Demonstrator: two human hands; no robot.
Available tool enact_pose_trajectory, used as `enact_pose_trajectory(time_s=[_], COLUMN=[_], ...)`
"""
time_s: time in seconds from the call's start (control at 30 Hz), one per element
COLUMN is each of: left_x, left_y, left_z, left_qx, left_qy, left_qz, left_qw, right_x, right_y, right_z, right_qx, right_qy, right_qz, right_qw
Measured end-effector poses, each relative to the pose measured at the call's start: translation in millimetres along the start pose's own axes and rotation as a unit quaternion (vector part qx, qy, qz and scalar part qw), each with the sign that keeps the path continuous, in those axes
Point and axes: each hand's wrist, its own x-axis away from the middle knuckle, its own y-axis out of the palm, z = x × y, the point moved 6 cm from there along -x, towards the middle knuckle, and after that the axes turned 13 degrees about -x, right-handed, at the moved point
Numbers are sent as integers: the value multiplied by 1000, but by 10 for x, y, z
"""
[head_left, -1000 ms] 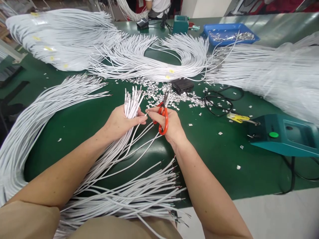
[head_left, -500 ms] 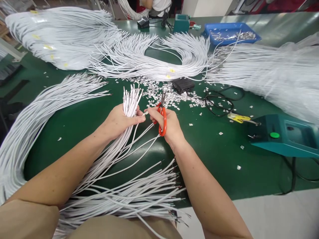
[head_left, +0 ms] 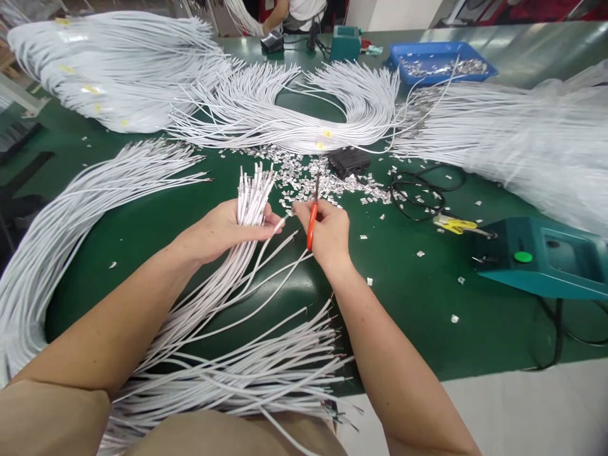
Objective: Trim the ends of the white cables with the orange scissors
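Observation:
My left hand [head_left: 225,229] is closed around a bundle of white cables [head_left: 251,206], whose cut ends point up and away from me. One cable from the bundle comes out between its thumb and fingers, with its tip toward my right hand. My right hand [head_left: 329,231] grips a pair of scissors [head_left: 312,227] with orange-red handles, the dark blades pointing away from me. Its thumb and forefinger are near the single cable's tip; whether they pinch anything is too small to tell. More loose white cables [head_left: 266,361] lie below my hands, against my body.
Silvery scraps [head_left: 304,171] are scattered beyond my hands around a black box [head_left: 349,163]. A teal machine [head_left: 541,256] with a green button stands right. Cable bundles [head_left: 304,123] lie behind, near a blue tray [head_left: 441,79]. Another person's arm [head_left: 278,14] shows at the back.
My hands have drawn slightly apart, the right one moving right with the scissors turned more edge-on. The left hand and its bundle shifted slightly right. A new scrap lies right of my right wrist.

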Motion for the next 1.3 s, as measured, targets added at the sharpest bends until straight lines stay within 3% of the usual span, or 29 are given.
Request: enact_pose_trajectory(time_s=[0.07,0.17,0.33,0.57,0.7,0.9,1.0,1.13,1.3], left_x=[-2,-9,-17,-37,-48,-53,-49,-48,-42], left_y=[-20,-70,-115,-130,-108,-137,-155,-189,-246], left_z=[-12,-35,-40,-74,-116,-80,-76,-100,-95], left_qx=[-27,-56,-91,-109,-38,-49,-52,-27,-79], left_qy=[0,-6,-5,-15,-39,-12,-10,-23,-23], left_qz=[-24,-25,3,-14,-38,15,20,23,65], left_qw=[999,998,996,994,998,999,998,999,994], right_x=[24,85,159,152,147,162,145,108,127], right_y=[-50,19,264,321,306,337,282,195,228], right_z=[-121,-249,-107,18,42,63,70,76,84], right_qx=[-4,-26,-59,-116,-176,-199,-145,35,198], right_qy=[-51,-95,-20,50,116,167,168,107,65], right_qz=[26,-19,-134,-154,-128,-168,-178,-177,-200], right_qw=[998,995,989,980,969,951,959,978,957])
